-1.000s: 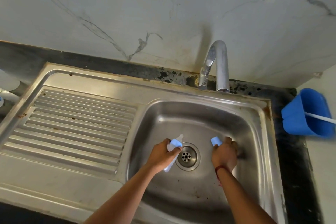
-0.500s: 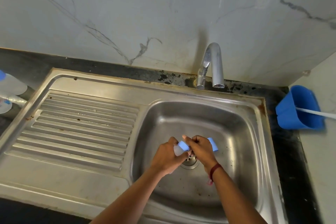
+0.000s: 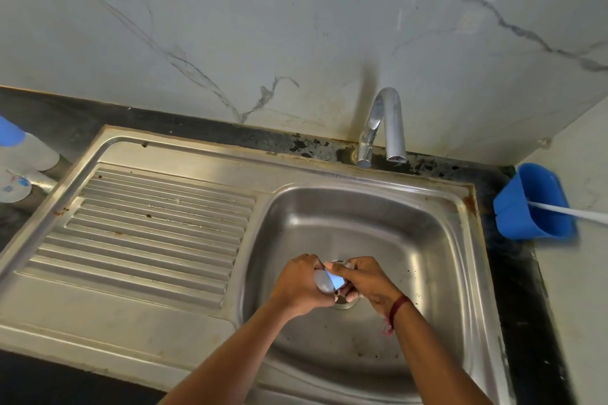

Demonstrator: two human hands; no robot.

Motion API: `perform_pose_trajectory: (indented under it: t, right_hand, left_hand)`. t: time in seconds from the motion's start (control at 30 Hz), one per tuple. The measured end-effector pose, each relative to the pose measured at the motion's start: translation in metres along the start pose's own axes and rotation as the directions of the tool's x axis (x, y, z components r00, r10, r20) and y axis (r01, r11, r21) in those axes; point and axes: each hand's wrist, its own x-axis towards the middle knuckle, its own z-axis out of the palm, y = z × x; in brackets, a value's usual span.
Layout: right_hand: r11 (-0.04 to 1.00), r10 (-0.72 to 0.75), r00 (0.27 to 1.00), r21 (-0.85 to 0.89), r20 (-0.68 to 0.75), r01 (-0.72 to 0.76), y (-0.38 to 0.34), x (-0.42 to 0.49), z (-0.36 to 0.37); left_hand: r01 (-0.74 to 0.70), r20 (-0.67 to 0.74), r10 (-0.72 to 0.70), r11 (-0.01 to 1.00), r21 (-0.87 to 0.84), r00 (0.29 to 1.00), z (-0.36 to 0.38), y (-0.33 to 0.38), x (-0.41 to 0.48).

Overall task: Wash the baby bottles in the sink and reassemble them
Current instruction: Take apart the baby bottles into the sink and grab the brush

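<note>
Sink [image 3: 427, 240]: brushed stainless steel, rounded square basin, spotted with rust and grime. Ribbed drainboard [image 3: 158, 223] on its left. Chrome tap [image 3: 385, 122] is a hooked tube, its spout over the basin's back edge. Wall [image 3: 263, 26] is pale, marble-veined. Worktop [image 3: 513, 273] is dark and speckled.

Blue plastic tub [image 3: 533, 204] stands on the worktop right of the sink, with a white rod [image 3: 572, 212] sticking out of it. Pale bottles [image 3: 29, 154], one blue-capped, stand at the far left edge.

Left hand [image 3: 297, 283] and right hand [image 3: 368, 279] meet low in the basin, covering most of the drain [image 3: 345, 304]. The left hand's fingers curl round a translucent baby bottle [image 3: 320, 283]. The right hand pinches its blue collar [image 3: 336, 280]. Red thread [image 3: 396, 306] on the right wrist.
</note>
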Motion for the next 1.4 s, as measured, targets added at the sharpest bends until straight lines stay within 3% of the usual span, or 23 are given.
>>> perform_pose_trajectory:
  t: [0.37, 0.5, 0.63, 0.77, 0.93, 1.03, 1.17, 1.27, 1.4]
  right_hand:
    - [0.998, -0.037, 0.994, 0.053, 0.102, 0.032, 0.013, 0.001, -0.009]
    - [0.993, -0.111, 0.984, -0.03, 0.137, 0.116, 0.022, 0.003, -0.012]
    - [0.994, -0.041, 0.992, 0.101, 0.117, 0.029, 0.013, -0.006, -0.007]
    - [0.991, 0.036, 0.99, -0.129, 0.138, -0.018, 0.01, -0.007, -0.002]
    - [0.995, -0.088, 0.984, -0.043, 0.156, 0.095, 0.021, -0.001, -0.006]
    - [0.978, -0.152, 0.976, -0.12, 0.155, 0.172, 0.026, 0.002, -0.007]
    - [0.999, -0.047, 0.99, 0.008, 0.132, 0.046, 0.016, -0.004, -0.001]
    - [0.991, 0.056, 0.989, -0.129, 0.139, -0.038, 0.01, -0.008, 0.002]
    - [0.992, 0.017, 0.988, -0.129, 0.156, 0.003, 0.013, -0.005, 0.002]
  left_hand:
    - [0.022, 0.18, -0.022, 1.0, 0.0, 0.983, -0.012, -0.006, 0.009]
    - [0.015, 0.214, -0.023, 0.999, 0.04, 0.976, -0.012, -0.008, 0.008]
    - [0.007, 0.179, -0.012, 0.999, 0.032, 0.984, -0.009, -0.011, 0.004]
    - [-0.009, 0.172, 0.003, 0.999, 0.037, 0.985, -0.007, -0.012, 0.002]
    - [-0.023, 0.161, 0.015, 0.998, 0.051, 0.987, -0.007, -0.013, 0.001]
    - [-0.019, 0.165, 0.009, 0.998, 0.062, 0.986, -0.007, -0.015, 0.001]
    - [-0.028, 0.167, 0.018, 0.998, 0.056, 0.986, -0.007, -0.015, 0.002]
    - [-0.043, 0.161, 0.033, 0.997, 0.059, 0.986, -0.006, -0.015, 0.0]
    - [-0.048, 0.162, 0.038, 0.997, 0.057, 0.986, -0.006, -0.018, -0.001]
